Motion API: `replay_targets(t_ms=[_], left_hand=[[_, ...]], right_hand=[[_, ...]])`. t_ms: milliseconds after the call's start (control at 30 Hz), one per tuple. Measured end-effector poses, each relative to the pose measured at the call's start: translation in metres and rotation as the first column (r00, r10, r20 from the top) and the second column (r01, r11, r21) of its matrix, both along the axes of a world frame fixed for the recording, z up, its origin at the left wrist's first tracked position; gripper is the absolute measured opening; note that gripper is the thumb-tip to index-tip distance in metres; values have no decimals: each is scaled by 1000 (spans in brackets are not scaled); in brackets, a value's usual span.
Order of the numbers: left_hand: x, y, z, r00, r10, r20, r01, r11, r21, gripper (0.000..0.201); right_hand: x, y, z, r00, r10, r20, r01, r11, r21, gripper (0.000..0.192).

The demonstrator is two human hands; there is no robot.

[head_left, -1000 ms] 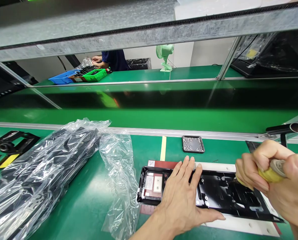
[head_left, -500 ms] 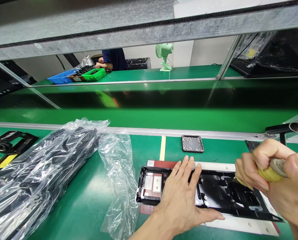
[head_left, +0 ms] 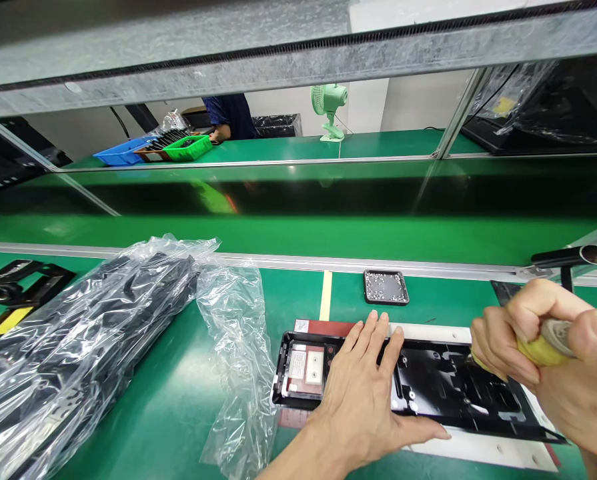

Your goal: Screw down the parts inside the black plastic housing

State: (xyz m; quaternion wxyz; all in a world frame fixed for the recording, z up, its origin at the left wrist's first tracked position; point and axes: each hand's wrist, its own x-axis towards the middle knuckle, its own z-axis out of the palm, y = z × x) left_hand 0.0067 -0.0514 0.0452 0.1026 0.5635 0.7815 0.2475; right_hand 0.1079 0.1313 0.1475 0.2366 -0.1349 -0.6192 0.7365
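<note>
A long black plastic housing [head_left: 428,377] lies across a white and dark red fixture [head_left: 493,448] on the green bench. My left hand [head_left: 361,393] presses flat on the housing near its middle, fingers spread and thumb along the near edge. At the housing's right end, my right hand [head_left: 538,353] is wrapped round a screwdriver with a yellow grip [head_left: 543,350]. The screwdriver's tip is hidden behind my fingers. Behind the housing stands a small black tray [head_left: 386,288] of loose screws.
On the left lie black parts in clear plastic [head_left: 103,333], with an empty clear bag [head_left: 238,360] beside them. A black bracket-like part [head_left: 23,287] sits far left. Across the line are a green fan [head_left: 329,110], coloured bins [head_left: 188,148] and a co-worker [head_left: 231,119]. A metal shelf beam [head_left: 278,63] spans overhead.
Across the line, the co-worker's arm has lowered toward the green bin. Both my hands, the screwdriver and the housing stay practically where they were.
</note>
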Motion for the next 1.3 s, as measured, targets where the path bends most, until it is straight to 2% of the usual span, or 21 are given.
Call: replay_targets(t_ms=[233, 733, 933, 1300], left_hand=[[1, 2, 5, 1000, -6, 6, 6, 999, -50, 121], [1, 0, 1, 1000, 13, 3, -13, 1000, 11, 120], [-1, 1, 2, 1000, 0, -6, -1, 1000, -14, 121], [3, -1, 1, 999, 34, 41, -34, 999, 2, 120]], right_hand=[[0, 1, 0, 1000, 8, -5, -8, 1000, -1, 37], [2, 1, -1, 1000, 10, -8, -10, 1000, 9, 36], [1, 1, -2, 999, 34, -23, -34, 999, 14, 33], [15, 11, -9, 1000, 10, -2, -10, 999, -41, 41]])
